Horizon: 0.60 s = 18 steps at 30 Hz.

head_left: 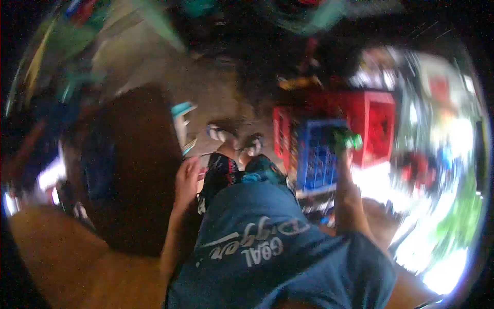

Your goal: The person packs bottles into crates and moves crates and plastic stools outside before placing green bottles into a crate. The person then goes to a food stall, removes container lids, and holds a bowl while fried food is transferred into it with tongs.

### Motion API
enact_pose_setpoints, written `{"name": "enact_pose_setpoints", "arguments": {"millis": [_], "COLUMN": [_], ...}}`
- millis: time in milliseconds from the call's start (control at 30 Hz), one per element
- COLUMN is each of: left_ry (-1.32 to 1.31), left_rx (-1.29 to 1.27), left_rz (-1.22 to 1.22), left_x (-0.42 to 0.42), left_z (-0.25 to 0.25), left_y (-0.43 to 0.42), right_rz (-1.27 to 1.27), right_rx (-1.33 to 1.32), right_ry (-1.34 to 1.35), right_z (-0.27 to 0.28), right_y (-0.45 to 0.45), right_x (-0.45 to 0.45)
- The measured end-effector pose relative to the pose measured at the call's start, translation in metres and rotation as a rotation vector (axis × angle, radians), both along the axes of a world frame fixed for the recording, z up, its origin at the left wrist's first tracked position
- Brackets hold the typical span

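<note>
My right hand (348, 160) reaches out over the blue crate (314, 175), closed around what looks like a green glass bottle (349, 140). Blur hides most of the bottle's shape. Around the blue crate stand red crates (371, 129), their open sides facing different ways. On the other side, my left hand (188, 174) hangs beside my left thigh with its fingers loosely apart; I see nothing clearly held in it. A dark brown upright surface (136, 170) stands close to that hand.
My sandalled feet (252, 144) are on a brown floor (206, 87). Past my left hand is a pale and teal item (182, 116), too blurred to name. Bright daylight and greenery (463, 206) show at the far right. Dark clutter lies ahead.
</note>
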<state>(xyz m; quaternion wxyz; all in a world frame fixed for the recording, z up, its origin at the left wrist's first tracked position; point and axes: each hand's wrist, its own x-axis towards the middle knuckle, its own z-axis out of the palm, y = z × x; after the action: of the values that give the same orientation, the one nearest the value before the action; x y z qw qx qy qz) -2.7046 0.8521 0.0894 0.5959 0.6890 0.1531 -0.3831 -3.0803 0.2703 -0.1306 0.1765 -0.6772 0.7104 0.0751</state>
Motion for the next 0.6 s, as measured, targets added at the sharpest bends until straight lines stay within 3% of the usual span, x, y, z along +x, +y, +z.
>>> {"name": "enact_pose_setpoints", "arguments": {"millis": [33,67,133,200,300,367,433,467,600], "left_ry": [-0.026,-0.012,-0.065,-0.121,-0.134,-0.130,-0.130,-0.058,-0.133], "left_rx": [-0.061,-0.048,-0.125,-0.115,-0.173,-0.185,-0.092,-0.143,-0.123], "left_rz": [0.008,0.014,0.025,0.083,0.223,0.349,0.339,0.366,0.543], "left_x": [0.000,0.006,0.011,0.029,0.034,0.037,0.037,0.042,0.052], "left_z": [-0.004,0.002,-0.004,0.022,0.015,0.015,0.020,0.029,0.049], "left_y": [0.004,0.004,0.001,0.001,0.021,0.026,0.045,0.049,0.071], "right_rz": [0.144,0.599,0.334,-0.348,-0.336,0.165,0.055,0.110,0.340], "right_rx": [0.140,0.096,-0.065,0.153,0.695,1.041,1.370,1.397,1.299], "right_ry": [0.184,0.287,0.025,-0.337,-0.152,-0.053,-0.187,-0.156,-0.437], "right_z": [0.031,0.081,0.085,0.130,0.101,0.089,0.068,0.055,0.033], "right_y": [0.006,0.038,0.056,0.099,0.081,0.091,0.116,0.125,0.191], "right_x": [0.039,0.085,0.078,0.083,0.031,0.056,0.131,0.179,0.362]}}
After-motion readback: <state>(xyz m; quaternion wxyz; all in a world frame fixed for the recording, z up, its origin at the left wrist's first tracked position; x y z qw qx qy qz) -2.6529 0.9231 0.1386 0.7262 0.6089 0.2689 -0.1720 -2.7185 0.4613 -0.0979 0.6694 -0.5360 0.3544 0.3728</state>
